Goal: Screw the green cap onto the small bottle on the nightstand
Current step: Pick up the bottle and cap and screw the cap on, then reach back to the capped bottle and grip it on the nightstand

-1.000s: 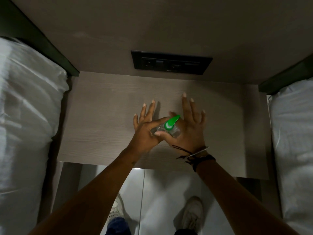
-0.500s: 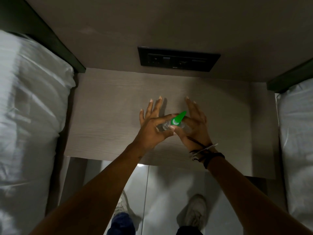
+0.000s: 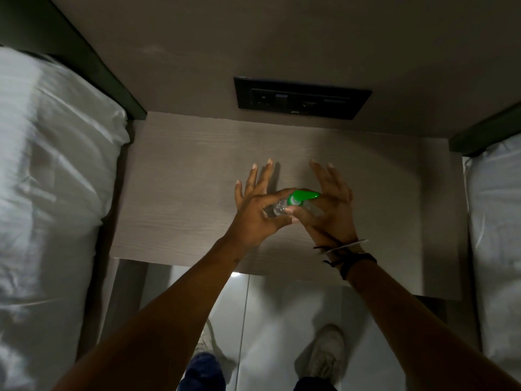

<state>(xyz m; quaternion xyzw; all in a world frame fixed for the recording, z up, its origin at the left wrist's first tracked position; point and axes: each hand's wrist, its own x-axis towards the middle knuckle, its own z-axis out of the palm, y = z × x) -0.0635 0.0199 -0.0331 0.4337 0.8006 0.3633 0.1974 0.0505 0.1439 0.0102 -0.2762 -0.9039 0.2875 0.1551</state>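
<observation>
Both hands: I see them meeting above the nightstand (image 3: 174, 176).
Left hand (image 3: 253, 213): thumb and forefinger pinch the small bottle (image 3: 275, 209).
Right hand (image 3: 329, 210): fingertips grip the green cap (image 3: 303, 196).

Cap (image 3: 303, 197) is showing bright green with a paler mark on its top. Bottle (image 3: 275, 210) is reading clear, colourless. Nightstand (image 3: 180, 176) top is showing pale grey-brown with fine wood-grain lines. Socket panel (image 3: 301, 98) is appearing black. Bedding (image 3: 48, 170) on either side is showing white. Wristbands (image 3: 353, 259) are showing black. Shoes (image 3: 327, 352) are looking off-white on a glossy pale floor (image 3: 270, 306).
</observation>
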